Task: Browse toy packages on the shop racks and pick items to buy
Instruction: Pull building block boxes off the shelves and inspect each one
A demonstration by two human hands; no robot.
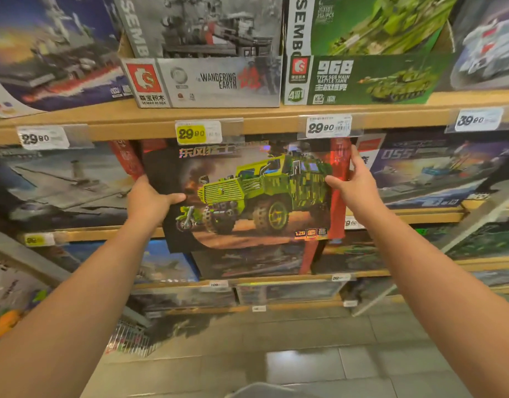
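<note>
At the rack, second shelf level: the person holds a green armoured-truck block set box (247,196) in front of the shelf edge, slightly tilted, just below the yellow 29.80 price tag (191,134).
Left hand (149,201): grips the box's left edge, thumb across the printed face, fingers hidden behind the box.
Right hand (355,179): grips the red right edge, thumb on the front, index finger running up the side.
Step in hand (judged): the box is being drawn clear of the shelf for inspection.
Grip advice: both hands should stay at mid-height on opposite edges so the wide, flat box does not twist.
Clearance: the upper corner sits close to the clear tag holder (328,127); the box should come straight toward the body to avoid snagging it.
Neighbours: a 055 warship box (437,170) stands just beside the right hand; fingers should not drag it out.
Check: the box should be matched to its price tag before the person decides.
</note>
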